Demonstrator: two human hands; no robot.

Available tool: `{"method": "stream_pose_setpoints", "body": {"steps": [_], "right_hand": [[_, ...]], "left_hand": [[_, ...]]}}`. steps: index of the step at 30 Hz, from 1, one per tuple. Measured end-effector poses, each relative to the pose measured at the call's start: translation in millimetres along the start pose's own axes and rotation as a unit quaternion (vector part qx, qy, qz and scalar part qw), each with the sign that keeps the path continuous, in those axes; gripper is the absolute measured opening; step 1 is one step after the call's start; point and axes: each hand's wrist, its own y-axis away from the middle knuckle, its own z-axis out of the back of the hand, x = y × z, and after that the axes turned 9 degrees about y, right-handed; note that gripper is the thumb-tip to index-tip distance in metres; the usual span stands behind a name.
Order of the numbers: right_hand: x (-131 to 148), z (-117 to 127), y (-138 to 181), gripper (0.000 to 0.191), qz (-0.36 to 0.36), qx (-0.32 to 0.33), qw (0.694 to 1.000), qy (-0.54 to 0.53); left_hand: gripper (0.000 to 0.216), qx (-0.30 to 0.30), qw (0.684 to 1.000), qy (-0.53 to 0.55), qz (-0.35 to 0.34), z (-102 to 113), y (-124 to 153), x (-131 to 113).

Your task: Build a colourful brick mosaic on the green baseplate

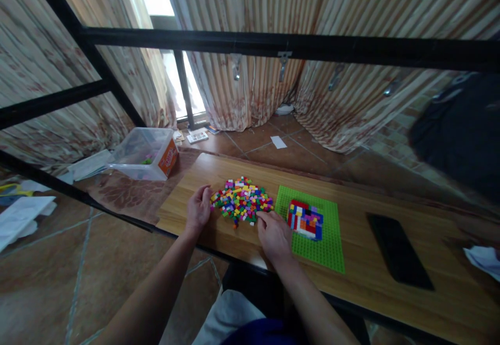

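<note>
A heap of small multicoloured toy bricks is spread on the wooden table. My left hand is at the heap's left edge, its fingers curled in towards the thumb. Whatever it may hold is too small to make out. At the heap's near right side is my right hand, thumb and fingers drawn together in a pinch; what lies between them is hidden. To the right, a green studded baseplate carries a low block of joined bricks in red, white, blue and yellow. The right hand partly covers the baseplate's left edge.
A black flat slab lies on the table's right part. On the floor at the left stands a clear plastic bin with a few pieces inside. A black metal bar crosses above, before striped curtains.
</note>
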Motion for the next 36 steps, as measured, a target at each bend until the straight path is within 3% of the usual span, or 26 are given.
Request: {"method": "stream_pose_setpoints", "body": {"steps": [6,11,18,23,27,36], "right_hand": [[1.5,-3.3,-0.2,0.027,-0.003,-0.015,1.000,-0.008],[-0.5,15.3,10.2,0.018,-0.016,-0.039,0.990,-0.138],[-45.3,49.9,44.9,0.018,-0.079,-0.067,0.956,-0.275],[-95.4,66.1,48.7,0.024,-0.126,-0.123,0.957,-0.231],[-118.5,72.5,34.3,0.023,-0.122,-0.146,0.964,-0.186],[-132.2,80.9,11.4,0.029,-0.024,-0.065,0.992,-0.101]], "left_hand": [[0.041,0.001,1.000,0.001,0.008,0.1,0.2,-0.7],[0.042,0.000,1.000,-0.001,0.006,-0.2,1.0,-3.0],[0.044,-0.003,1.000,-0.008,-0.003,-0.3,-1.1,-4.0],[0.042,-0.001,1.000,-0.007,0.006,-0.9,-1.9,-6.0],[0.039,0.001,1.000,-0.015,0.004,-0.4,-2.1,-7.2],[0.035,-0.005,1.000,-0.024,0.004,-1.6,-0.5,-15.4]]}}
